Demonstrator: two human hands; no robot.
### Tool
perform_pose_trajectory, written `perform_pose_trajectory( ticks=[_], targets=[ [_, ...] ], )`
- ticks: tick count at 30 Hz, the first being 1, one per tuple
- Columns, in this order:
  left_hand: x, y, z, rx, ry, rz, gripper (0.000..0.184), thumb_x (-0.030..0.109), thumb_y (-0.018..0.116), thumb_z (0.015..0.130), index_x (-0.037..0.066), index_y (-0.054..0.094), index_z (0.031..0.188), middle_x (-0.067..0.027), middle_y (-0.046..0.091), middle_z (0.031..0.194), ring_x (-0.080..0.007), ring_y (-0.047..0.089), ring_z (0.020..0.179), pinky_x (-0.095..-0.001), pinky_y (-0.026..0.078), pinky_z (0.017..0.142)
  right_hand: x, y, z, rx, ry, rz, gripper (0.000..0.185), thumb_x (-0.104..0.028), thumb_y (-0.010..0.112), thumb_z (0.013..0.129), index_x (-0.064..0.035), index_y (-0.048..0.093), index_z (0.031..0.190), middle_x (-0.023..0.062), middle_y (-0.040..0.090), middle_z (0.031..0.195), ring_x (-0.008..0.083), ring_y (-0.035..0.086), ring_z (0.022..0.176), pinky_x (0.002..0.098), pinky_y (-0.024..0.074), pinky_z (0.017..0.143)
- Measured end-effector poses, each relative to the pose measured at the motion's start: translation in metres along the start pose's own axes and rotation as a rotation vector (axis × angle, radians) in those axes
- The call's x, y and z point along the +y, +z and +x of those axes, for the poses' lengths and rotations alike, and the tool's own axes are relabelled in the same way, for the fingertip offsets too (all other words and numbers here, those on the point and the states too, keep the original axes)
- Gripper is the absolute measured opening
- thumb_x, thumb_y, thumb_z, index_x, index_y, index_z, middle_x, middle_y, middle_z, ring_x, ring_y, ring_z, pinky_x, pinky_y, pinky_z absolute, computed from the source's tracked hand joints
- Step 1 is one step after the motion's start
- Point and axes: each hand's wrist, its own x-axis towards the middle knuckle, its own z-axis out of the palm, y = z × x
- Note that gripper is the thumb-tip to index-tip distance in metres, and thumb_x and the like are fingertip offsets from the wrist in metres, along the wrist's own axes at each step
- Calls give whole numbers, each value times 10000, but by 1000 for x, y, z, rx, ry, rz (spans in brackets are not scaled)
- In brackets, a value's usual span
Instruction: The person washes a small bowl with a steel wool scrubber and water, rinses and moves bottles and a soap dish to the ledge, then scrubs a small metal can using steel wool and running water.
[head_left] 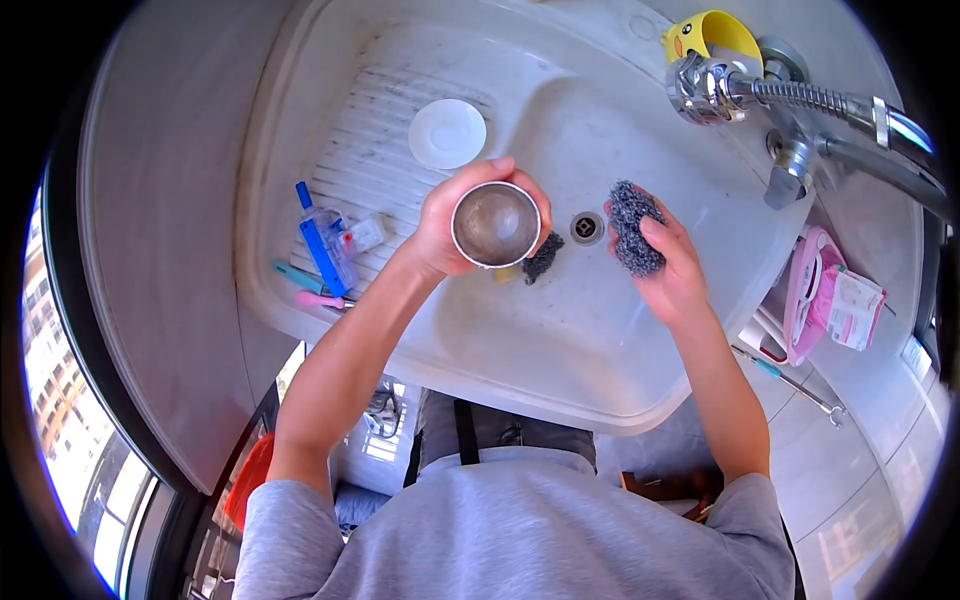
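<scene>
My left hand [447,215] is wrapped round a metal cup [496,224], whose open mouth faces up towards me; the inside looks dull and stained. My right hand [672,262] grips a dark grey scouring pad [636,228] of curly fibres, held apart from the cup to its right. Both hands are above the white sink [600,330]. Between them, on the basin floor, shows the drain [587,228]. A second dark scourer [543,258] lies partly hidden behind the cup, with something yellowish beside it that I cannot make out.
A white saucer [447,134] lies on the ridged drainboard [370,120]. At left are a blue and clear plastic item [325,245] and pink and teal handles [318,299]. A chrome faucet [700,88] and yellow cup [722,35] stand upper right; a pink container [805,290] is beyond the right edge.
</scene>
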Motion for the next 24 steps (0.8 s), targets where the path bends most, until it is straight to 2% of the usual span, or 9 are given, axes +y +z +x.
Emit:
perform_pose_trajectory(
  ticks=[5, 7, 9, 10, 12, 14, 17, 20, 24],
  targets=[
    [-3, 0, 5, 27, 28, 86, 558, 419, 322, 944, -25, 601, 753, -183, 577, 651, -241, 543, 568, -331, 424, 536, 5, 3, 17, -23, -4, 23, 424, -131, 574, 876, 17, 488, 1265, 95, 591, 1106, 158, 564, 943, 300, 459, 824],
    [-5, -2, 6, 38, 42, 116, 579, 455, 325, 939, -23, 601, 761, -180, 577, 652, -231, 544, 568, -327, 422, 529, 5, 2, 23, 53, -34, -122, 408, -121, 598, 867, 12, 519, 1244, 80, 601, 1095, 135, 559, 957, 284, 453, 837],
    [-8, -3, 7, 83, 8, 86, 646, 546, 324, 920, -22, 602, 791, -168, 572, 644, -199, 536, 544, -279, 392, 467, 6, -11, 34, 130, -28, -218, 404, -116, 613, 860, 8, 533, 1236, 72, 607, 1089, 125, 560, 957, 273, 453, 836],
    [-9, -6, 7, 81, 9, 89, 646, 546, 324, 920, -22, 602, 791, -168, 572, 644, -199, 536, 544, -279, 392, 467, 8, -18, 41, 201, -18, -315, 401, -111, 628, 853, 4, 547, 1229, 63, 613, 1084, 114, 561, 957, 262, 453, 836],
    [-11, -10, 7, -12, -58, -70, 707, 613, 301, 905, -21, 602, 821, -152, 566, 633, -160, 498, 483, -231, 343, 409, 10, -28, 53, 218, -48, -325, 407, -107, 637, 848, 2, 550, 1230, 62, 615, 1083, 112, 565, 952, 258, 453, 839],
    [-14, -10, 7, -37, -56, -80, 712, 614, 287, 910, -22, 599, 836, -148, 566, 640, -144, 466, 455, -217, 321, 396, 12, -33, 53, 239, -72, -335, 413, -102, 647, 843, 0, 554, 1231, 60, 618, 1083, 110, 568, 947, 254, 454, 841],
    [-18, -10, 9, -17, -70, -44, 702, 601, 264, 927, -20, 587, 880, -140, 567, 657, -119, 410, 421, -205, 293, 383, 3, -10, 38, 168, -97, -253, 397, -85, 626, 854, 3, 550, 1233, 61, 616, 1079, 112, 573, 944, 247, 446, 862],
    [-21, -13, 9, 33, -114, 8, 662, 574, 249, 946, -7, 567, 940, -134, 569, 676, -106, 380, 414, -208, 279, 382, -3, 10, 23, -88, -461, -666, 372, -98, 623, 857, 9, 551, 1207, 63, 614, 1064, 110, 567, 979, 243, 447, 874],
    [-23, -6, 8, 118, -163, 27, 609, 553, 244, 961, 27, 549, 999, -129, 579, 699, -102, 383, 421, -209, 262, 383, -14, 38, 6, -124, -464, -581, 384, -68, 652, 830, 11, 548, 1191, 69, 619, 1046, 117, 578, 928, 260, 472, 835]
  ],
)
